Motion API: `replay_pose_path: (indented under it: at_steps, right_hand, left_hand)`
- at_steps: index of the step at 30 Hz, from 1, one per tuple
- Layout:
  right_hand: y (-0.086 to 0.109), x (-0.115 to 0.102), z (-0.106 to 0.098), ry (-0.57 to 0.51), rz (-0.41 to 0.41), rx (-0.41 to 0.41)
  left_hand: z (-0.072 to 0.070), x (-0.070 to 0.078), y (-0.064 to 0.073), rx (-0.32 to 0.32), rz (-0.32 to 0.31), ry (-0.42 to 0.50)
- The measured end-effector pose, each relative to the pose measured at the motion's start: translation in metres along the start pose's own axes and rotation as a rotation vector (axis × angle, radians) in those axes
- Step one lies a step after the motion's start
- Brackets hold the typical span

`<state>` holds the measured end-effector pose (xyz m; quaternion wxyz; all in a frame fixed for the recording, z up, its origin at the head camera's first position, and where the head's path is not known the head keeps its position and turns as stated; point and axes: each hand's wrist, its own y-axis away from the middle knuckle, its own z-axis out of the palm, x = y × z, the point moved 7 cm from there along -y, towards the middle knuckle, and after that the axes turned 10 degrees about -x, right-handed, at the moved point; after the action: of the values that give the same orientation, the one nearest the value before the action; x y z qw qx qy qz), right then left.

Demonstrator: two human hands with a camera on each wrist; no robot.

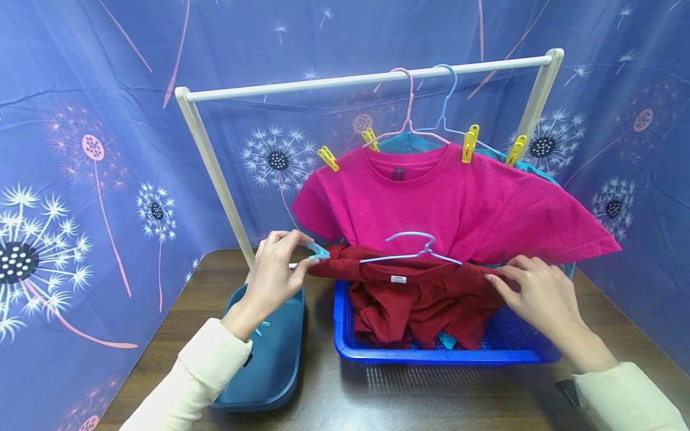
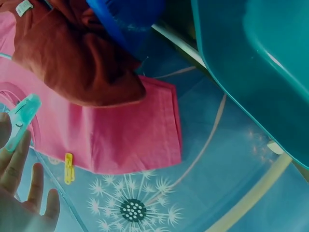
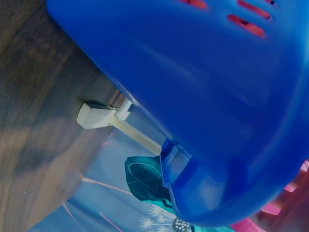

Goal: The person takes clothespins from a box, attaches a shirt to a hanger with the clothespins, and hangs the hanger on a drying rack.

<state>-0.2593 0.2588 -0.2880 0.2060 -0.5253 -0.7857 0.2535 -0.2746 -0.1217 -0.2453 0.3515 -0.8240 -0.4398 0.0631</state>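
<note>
A dark red shirt (image 1: pixel 415 305) is held up by its shoulders, its lower part bunched in the blue basket (image 1: pixel 431 357). In its neckline sits a pale blue hanger (image 1: pixel 426 254), hook upward. My left hand (image 1: pixel 274 272) pinches a light blue clothespin (image 1: pixel 319 251) beside the shirt's left-side shoulder; the left wrist view shows the clothespin (image 2: pixel 24 116) between thumb and finger. With thumb and fingers, my right hand (image 1: pixel 544 296) pinches the opposite shoulder. In the right wrist view the basket wall (image 3: pixel 169 72) covers most of the work.
Behind stands a drying rack with a white bar (image 1: pixel 302 85). A pink shirt (image 1: pixel 409 197) hangs there with yellow clothespins (image 1: pixel 470 143), before a teal garment (image 1: pixel 409 142). A teal tub (image 1: pixel 269 377) with a light blue clothespin (image 1: pixel 263 327) stands left of the basket.
</note>
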Motion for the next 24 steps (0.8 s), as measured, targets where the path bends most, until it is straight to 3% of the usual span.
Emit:
replay_pose_path:
  at_steps: [12, 24]
  right_hand:
    - [0.0, 0.001, 0.001, -0.001, 0.016, -0.018]
    - [0.002, 0.0, 0.001, -0.002, 0.001, 0.002]
  left_hand:
    - [0.009, 0.012, -0.004, -0.003, 0.06, 0.04]
    - [0.021, 0.019, -0.009, -0.043, 0.075, -0.002]
